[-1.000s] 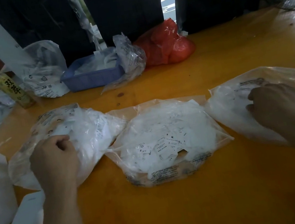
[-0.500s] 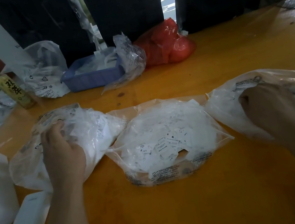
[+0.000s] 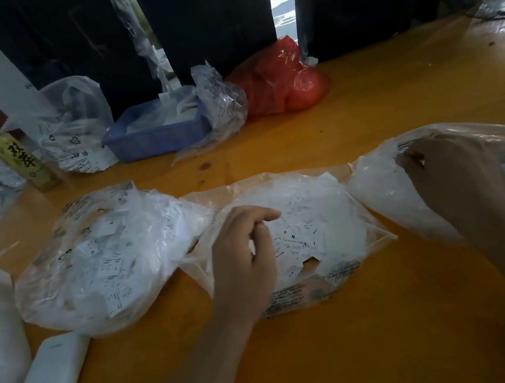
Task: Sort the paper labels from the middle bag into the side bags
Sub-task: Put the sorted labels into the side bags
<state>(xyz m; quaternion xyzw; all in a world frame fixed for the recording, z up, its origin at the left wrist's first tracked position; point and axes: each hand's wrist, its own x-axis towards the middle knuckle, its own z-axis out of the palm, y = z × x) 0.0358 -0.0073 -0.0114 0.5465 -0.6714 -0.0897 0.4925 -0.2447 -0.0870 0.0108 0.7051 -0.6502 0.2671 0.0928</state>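
Orange table, left hand over middle bag, near edge bare

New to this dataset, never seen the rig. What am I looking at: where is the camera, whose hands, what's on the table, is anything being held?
There is no robot here. A person wears one wide-angle camera on the head, which looks down at their own bare hands, so there is only this view.

On the orange table lie three clear plastic bags in a row: the left bag, the middle bag full of small paper labels, and the right bag.

The left hand is over the middle bag with fingers curled among the labels; whether it has pinched one I cannot tell. The right hand is at the right bag's opening and seems to pinch something small.

Behind stand a blue tray, a red bag and a bottle.
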